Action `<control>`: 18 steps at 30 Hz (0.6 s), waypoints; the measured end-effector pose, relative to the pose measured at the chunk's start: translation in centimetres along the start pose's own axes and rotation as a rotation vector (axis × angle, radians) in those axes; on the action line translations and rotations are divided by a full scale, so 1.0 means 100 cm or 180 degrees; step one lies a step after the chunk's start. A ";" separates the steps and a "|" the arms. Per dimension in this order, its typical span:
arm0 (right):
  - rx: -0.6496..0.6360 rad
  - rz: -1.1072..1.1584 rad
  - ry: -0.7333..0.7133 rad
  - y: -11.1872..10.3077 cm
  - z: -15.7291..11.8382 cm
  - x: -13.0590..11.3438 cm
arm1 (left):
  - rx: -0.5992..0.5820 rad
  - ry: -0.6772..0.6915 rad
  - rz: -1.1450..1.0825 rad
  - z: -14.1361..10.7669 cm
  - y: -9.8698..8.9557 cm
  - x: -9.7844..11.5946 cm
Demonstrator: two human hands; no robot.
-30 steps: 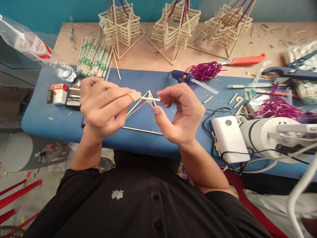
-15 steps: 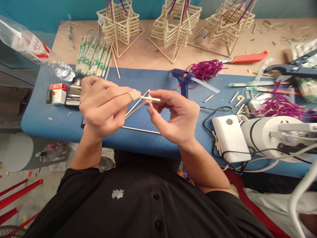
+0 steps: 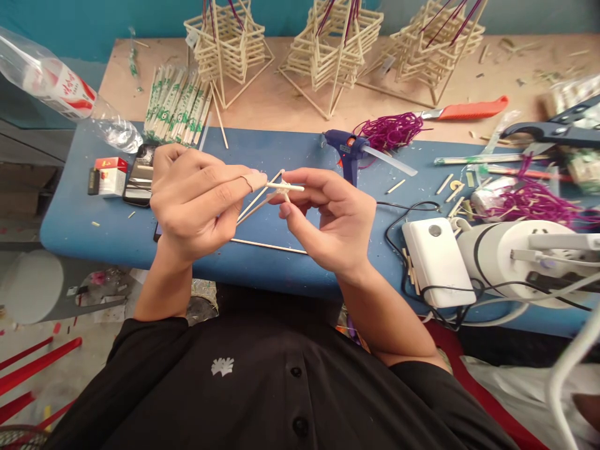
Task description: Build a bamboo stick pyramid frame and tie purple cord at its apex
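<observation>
My left hand (image 3: 199,200) is closed, pinching a pale wooden stick (image 3: 293,187) that points right past its fingertips. Below that stick, thin wooden sticks joined in a frame (image 3: 254,204) slant down toward the left palm, partly hidden by the fingers. My right hand (image 3: 340,219) curls round the joined end of the frame, thumb below and index finger above, close to the stick's tip. Another thin stick (image 3: 269,245) lies level beneath both hands, its right end behind my right hand. A blue glue gun (image 3: 347,150) with a clear glue stick lies just beyond my right hand.
Wooden stick structures (image 3: 335,50) stand along the back. Wrapped chopsticks (image 3: 175,109) and a plastic bottle (image 3: 70,90) are at left. An orange-handled knife (image 3: 473,110), purple cord (image 3: 391,131), a white power bank (image 3: 438,261) and a power strip (image 3: 506,250) with cables are at right.
My right thumb and fingers have shifted very slightly at the joint of the sticks. My left hand and the stick in it stay almost still.
</observation>
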State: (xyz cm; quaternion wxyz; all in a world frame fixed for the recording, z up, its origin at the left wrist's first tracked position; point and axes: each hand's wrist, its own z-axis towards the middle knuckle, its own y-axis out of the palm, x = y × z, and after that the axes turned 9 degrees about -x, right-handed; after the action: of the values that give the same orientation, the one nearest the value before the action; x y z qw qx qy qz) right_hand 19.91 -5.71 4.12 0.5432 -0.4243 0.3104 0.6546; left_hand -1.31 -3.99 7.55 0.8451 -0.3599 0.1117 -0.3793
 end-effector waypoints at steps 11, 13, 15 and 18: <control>-0.0009 0.0174 -0.0048 0.000 -0.001 0.001 | -0.0085 -0.0060 0.0064 0.001 -0.003 0.002; -0.0002 0.0175 -0.0061 0.000 -0.001 0.001 | -0.0098 -0.0119 -0.0023 -0.002 -0.002 0.002; 0.0019 0.0180 -0.0091 0.001 0.000 0.001 | -0.0107 -0.0178 -0.0120 -0.004 0.000 0.001; 0.0058 0.0171 -0.0136 0.001 0.001 0.001 | -0.0125 -0.0203 -0.0174 -0.005 0.001 0.001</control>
State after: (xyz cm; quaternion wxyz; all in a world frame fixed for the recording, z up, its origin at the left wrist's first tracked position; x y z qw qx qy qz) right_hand 19.76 -5.63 4.03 0.5358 -0.3969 0.3160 0.6750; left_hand -1.47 -4.26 7.16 0.8303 -0.3913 0.0822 -0.3883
